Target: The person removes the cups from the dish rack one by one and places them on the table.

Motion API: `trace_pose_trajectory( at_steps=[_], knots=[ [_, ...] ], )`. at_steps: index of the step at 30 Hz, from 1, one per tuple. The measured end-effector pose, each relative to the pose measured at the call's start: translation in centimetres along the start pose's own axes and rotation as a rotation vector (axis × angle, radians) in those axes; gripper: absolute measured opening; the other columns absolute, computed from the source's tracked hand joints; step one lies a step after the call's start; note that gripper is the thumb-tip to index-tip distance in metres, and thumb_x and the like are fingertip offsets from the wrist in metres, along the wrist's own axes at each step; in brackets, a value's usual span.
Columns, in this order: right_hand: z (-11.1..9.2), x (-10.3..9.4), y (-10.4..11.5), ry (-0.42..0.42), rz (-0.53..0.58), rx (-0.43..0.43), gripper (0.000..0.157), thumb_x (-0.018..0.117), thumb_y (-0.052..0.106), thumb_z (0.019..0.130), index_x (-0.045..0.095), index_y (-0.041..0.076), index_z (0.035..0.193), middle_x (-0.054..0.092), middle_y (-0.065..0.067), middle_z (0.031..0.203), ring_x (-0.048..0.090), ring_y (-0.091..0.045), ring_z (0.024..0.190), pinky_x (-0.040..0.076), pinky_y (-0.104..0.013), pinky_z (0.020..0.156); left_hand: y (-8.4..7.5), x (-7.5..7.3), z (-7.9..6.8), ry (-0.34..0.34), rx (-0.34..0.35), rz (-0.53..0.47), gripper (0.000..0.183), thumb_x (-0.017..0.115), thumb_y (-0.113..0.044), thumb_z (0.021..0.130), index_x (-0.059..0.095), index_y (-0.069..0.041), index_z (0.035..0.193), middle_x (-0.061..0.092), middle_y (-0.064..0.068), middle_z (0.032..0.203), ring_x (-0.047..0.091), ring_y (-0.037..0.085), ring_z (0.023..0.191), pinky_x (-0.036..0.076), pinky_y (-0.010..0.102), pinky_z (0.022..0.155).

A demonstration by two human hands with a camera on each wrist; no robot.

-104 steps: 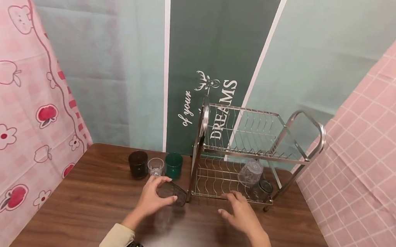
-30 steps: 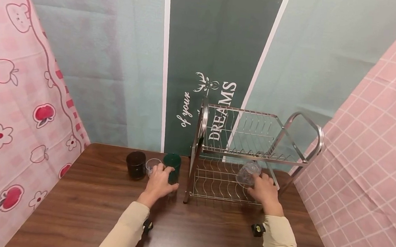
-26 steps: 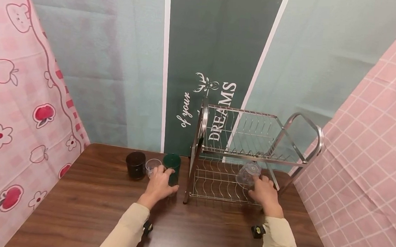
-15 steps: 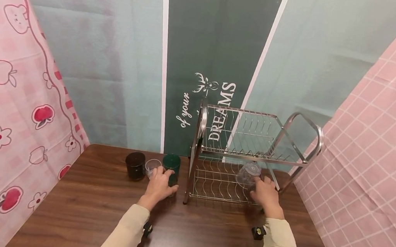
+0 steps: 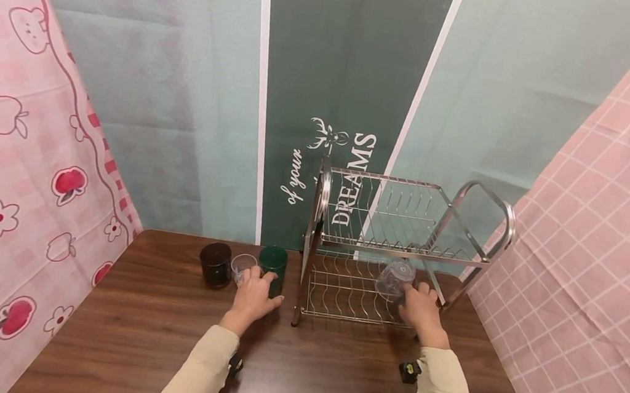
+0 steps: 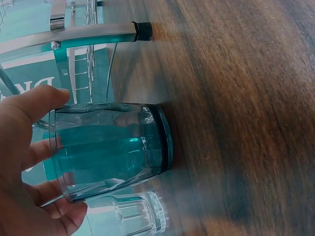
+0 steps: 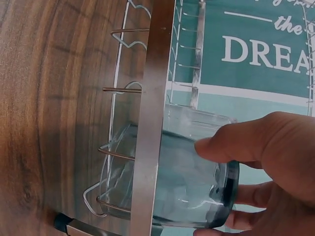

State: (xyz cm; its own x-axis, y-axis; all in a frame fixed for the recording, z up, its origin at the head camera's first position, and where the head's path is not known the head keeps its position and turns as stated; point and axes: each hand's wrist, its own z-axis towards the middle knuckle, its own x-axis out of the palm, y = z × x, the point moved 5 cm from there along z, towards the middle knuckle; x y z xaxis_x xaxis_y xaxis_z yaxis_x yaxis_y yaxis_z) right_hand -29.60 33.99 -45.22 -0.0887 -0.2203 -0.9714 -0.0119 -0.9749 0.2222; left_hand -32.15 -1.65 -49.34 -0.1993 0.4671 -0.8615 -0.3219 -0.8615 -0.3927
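My left hand (image 5: 251, 295) grips a grey-tinted glass (image 6: 110, 150) by its rim, thumb on one side and fingers on the other. The glass is upright, its thick base at the tabletop. Behind it are a green cup (image 5: 274, 257) and a small clear glass (image 5: 242, 265). My right hand (image 5: 422, 311) holds another grey-tinted glass (image 7: 189, 179) round its thick base. That one is upside down on the lower tier of the metal dish rack (image 5: 399, 250), and the hand mostly hides it in the head view. A clear glass (image 5: 395, 278) stands inverted beside it.
A dark brown cup (image 5: 215, 265) stands at the left of the row on the wooden table (image 5: 133, 324). The rack's posts and front bar (image 7: 151, 98) rise close to my right hand. Patterned pink cloths (image 5: 572, 241) flank the table, with a printed backdrop behind.
Since the oldest frame, my left hand has moved back and set its tilted glass upright near the green cup. My right hand has moved right and taken hold of the rack's grey glass. Lately both stay nearly still.
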Motion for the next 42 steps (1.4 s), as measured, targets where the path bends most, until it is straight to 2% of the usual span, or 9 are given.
trace_pose_trajectory(
  at_steps=[9,19,22,30,37,42],
  knots=[
    [0.0,0.2,-0.1,0.001,0.001,-0.021,0.037,0.063,0.009,0.078,0.059,-0.001,0.114,0.051,-0.030,0.100,0.043,-0.052,0.089,0.038,-0.058,0.071,0.0,0.1,0.0,-0.004,0.000,0.006,0.054,0.079,-0.037,0.071,0.064,-0.006,0.113,0.046,0.016,0.100,0.039,0.032,0.092,0.039,0.045,0.073],
    [0.0,0.2,-0.3,-0.008,0.015,-0.034,0.035,0.063,0.007,0.079,0.060,-0.001,0.113,0.050,-0.029,0.101,0.043,-0.051,0.087,0.039,-0.057,0.069,0.0,0.3,0.1,-0.037,0.007,-0.011,0.053,0.079,-0.038,0.071,0.065,-0.005,0.110,0.045,0.017,0.098,0.040,0.032,0.091,0.039,0.044,0.071],
    [-0.3,-0.2,-0.2,-0.008,0.030,-0.038,0.034,0.063,0.007,0.079,0.060,0.000,0.113,0.048,-0.029,0.101,0.043,-0.052,0.089,0.040,-0.059,0.068,-0.3,-0.2,-0.1,-0.035,0.005,0.007,0.056,0.079,-0.041,0.071,0.064,-0.006,0.111,0.046,0.018,0.100,0.041,0.033,0.093,0.039,0.046,0.072],
    [-0.9,-2.7,1.0,-0.124,0.016,-0.113,0.031,0.068,0.007,0.077,0.062,0.000,0.107,0.050,-0.029,0.097,0.048,-0.052,0.093,0.041,-0.059,0.072,-1.6,-2.5,-0.3,-0.024,0.018,0.055,0.055,0.078,-0.038,0.071,0.064,-0.006,0.113,0.049,0.022,0.108,0.043,0.035,0.096,0.040,0.049,0.076],
    [-1.3,-3.0,1.5,-0.141,0.026,-0.129,0.033,0.068,0.006,0.078,0.061,-0.001,0.110,0.050,-0.033,0.106,0.044,-0.051,0.103,0.037,-0.060,0.082,-2.2,-3.1,-1.2,-0.018,0.041,0.078,0.051,0.077,-0.035,0.072,0.065,-0.006,0.111,0.051,0.020,0.107,0.046,0.035,0.095,0.040,0.049,0.073],
    [-2.0,-3.5,2.1,-0.188,0.039,-0.153,0.034,0.070,0.004,0.078,0.061,0.000,0.110,0.048,-0.035,0.110,0.043,-0.050,0.107,0.035,-0.060,0.085,-2.6,-3.5,-2.2,-0.038,0.050,0.082,0.049,0.077,-0.034,0.071,0.065,-0.007,0.110,0.051,0.017,0.103,0.045,0.035,0.094,0.039,0.047,0.069]
  ],
)
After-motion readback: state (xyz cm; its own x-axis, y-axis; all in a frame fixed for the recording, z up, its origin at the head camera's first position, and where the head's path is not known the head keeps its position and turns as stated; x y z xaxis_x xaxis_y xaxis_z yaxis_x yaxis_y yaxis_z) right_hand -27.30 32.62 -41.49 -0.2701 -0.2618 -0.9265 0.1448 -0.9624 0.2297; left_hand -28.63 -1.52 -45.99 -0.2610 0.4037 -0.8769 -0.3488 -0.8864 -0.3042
